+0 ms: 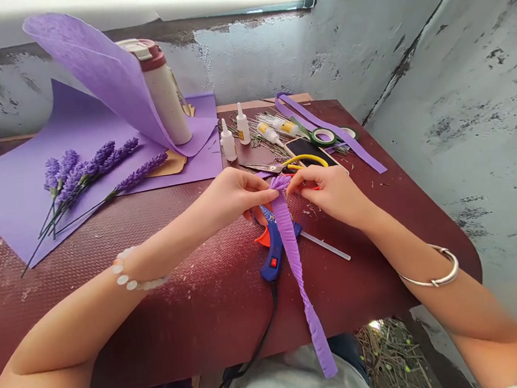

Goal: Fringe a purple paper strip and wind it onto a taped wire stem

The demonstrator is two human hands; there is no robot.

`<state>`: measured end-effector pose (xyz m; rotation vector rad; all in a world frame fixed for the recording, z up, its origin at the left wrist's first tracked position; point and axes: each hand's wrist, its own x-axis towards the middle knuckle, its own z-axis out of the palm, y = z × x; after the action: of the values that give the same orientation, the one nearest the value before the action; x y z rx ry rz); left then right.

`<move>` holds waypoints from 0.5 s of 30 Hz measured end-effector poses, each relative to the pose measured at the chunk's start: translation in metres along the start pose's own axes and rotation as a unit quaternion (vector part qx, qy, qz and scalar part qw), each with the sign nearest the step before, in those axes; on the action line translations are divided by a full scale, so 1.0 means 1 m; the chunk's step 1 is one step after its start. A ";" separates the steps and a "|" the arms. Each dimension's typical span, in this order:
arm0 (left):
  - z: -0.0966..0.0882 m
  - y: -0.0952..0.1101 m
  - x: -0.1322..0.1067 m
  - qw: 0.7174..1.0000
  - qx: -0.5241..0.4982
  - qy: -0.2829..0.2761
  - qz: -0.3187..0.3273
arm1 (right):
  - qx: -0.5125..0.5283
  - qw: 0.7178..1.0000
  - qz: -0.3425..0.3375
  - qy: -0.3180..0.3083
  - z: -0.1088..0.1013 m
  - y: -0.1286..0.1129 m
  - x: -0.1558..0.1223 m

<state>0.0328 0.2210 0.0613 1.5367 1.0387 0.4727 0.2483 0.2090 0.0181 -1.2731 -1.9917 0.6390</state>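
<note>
A long fringed strip of purple crepe paper (294, 257) hangs from between my two hands down past the table's front edge. My left hand (231, 198) pinches the strip's upper end from the left, fingers closed. My right hand (332, 194) pinches the same bunched top from the right, fingers closed. Both hands hover just above the dark red table (195, 297). A blue and orange hot glue gun (274, 250) lies on the table right under the strip, its black cord running off the front edge.
Finished paper lavender stems (87, 177) lie on purple sheets (11, 193) at left. A curled purple sheet leans against a white bottle (165, 93). Small glue bottles (234, 135), yellow-handled scissors (290, 164), a phone (305, 148), green floral tape (322, 136) and a purple strip (339, 134) lie behind my hands.
</note>
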 end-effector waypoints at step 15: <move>0.004 0.001 -0.002 0.995 0.059 -0.084 0.009 | 0.152 0.987 -0.038 -0.044 0.003 -0.014 -0.008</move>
<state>0.0358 0.2172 0.0620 1.6621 0.9369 0.2926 0.2405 0.1963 0.0236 -0.9973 -1.9139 0.9359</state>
